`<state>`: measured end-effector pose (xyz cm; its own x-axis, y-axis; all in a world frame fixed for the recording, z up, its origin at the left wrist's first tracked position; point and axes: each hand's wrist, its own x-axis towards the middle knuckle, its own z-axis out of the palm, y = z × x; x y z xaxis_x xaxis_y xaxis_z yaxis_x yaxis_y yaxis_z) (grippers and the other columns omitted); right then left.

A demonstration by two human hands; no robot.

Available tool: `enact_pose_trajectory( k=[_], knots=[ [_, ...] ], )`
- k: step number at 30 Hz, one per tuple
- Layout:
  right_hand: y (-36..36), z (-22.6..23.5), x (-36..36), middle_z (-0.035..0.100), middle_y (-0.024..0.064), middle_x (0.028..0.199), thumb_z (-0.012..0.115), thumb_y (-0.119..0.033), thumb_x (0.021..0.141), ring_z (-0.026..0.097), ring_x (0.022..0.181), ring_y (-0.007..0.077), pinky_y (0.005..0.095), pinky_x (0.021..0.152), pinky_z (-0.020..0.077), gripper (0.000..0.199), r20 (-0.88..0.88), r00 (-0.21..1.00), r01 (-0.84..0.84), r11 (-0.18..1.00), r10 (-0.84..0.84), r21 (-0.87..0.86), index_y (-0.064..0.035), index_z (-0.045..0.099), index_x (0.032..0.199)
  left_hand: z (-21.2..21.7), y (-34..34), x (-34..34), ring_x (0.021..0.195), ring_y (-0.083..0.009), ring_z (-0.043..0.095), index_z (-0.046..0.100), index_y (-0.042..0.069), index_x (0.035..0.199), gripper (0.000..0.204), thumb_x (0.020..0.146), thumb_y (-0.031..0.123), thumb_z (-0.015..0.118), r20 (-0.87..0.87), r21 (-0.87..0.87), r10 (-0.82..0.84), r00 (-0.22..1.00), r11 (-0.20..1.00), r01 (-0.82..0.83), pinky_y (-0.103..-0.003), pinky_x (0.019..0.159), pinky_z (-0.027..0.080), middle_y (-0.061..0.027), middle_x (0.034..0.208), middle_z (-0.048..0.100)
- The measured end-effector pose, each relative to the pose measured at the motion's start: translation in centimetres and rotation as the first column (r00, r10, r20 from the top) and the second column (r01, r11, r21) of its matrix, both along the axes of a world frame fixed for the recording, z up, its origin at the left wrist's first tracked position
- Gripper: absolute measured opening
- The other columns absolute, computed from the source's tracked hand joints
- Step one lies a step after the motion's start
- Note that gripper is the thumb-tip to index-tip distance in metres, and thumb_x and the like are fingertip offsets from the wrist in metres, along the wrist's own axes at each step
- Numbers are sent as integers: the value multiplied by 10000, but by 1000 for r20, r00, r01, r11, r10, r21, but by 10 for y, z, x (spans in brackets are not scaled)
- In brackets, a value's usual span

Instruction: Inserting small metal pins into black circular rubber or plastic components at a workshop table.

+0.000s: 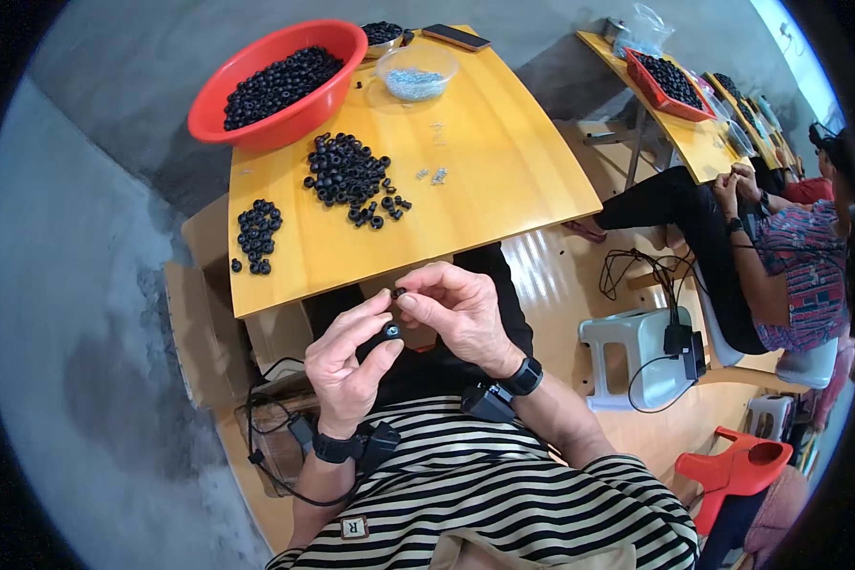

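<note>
- Left hand (pixel 347 366) is pinching a black ring (pixel 391 331) between thumb and forefinger.
- Right hand (pixel 456 309) is closing fingertips on a small insert (pixel 400 293) (detail unclear).
- Next move, judged: seating insert squarely into ring.

Grey concrete floor (pixel 95 313), mottled with darker patches, lies left of the yellow wooden table (pixel 503 180). Right of the table: polished wooden bench surface (pixel 560 285), white plastic stool (pixel 636 356), red plastic stool (pixel 741 465) further right. Second yellow table (pixel 684 142) stands beyond, upper right. Bright daylight at the far upper right.
</note>
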<state>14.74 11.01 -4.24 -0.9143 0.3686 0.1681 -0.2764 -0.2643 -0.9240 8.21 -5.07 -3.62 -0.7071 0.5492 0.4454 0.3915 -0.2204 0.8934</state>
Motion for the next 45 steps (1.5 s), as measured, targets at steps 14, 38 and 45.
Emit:
enact_pose_trajectory(
  k=[14, 38, 45],
  knots=[
    [1, 15, 19, 648, 64, 915, 690, 14, 868, 563, 685, 65, 190, 559, 444, 167, -75, 997, -5, 1000, 8, 29, 16, 695, 1035, 1, 3, 0, 805, -163, 627, 687, -29, 1065, 290, 781, -68, 730, -23, -4, 23, 999, 1000, -23, -257, 729, 495, -103, 922, 678],
    [0, 16, 16, 704, 143, 932, 733, 4, 804, 666, 823, 191, 277, 711, 532, 162, -163, 985, 133, 846, -55, 517, 4, 711, 965, 19, -1, 2, 694, -170, 639, 692, -33, 1041, 285, 762, -38, 751, -206, -146, 106, 973, 980, -137, -259, 628, 507, -110, 827, 678],
    [-1, 12, 16, 695, 144, 921, 743, 11, 791, 645, 827, 198, 283, 706, 517, 177, -185, 982, 123, 869, -38, 480, 8, 705, 964, 21, -3, 3, 707, -193, 650, 686, -27, 1044, 307, 749, -36, 767, -219, -172, 89, 972, 977, -128, -280, 630, 524, -118, 845, 682]
  ],
)
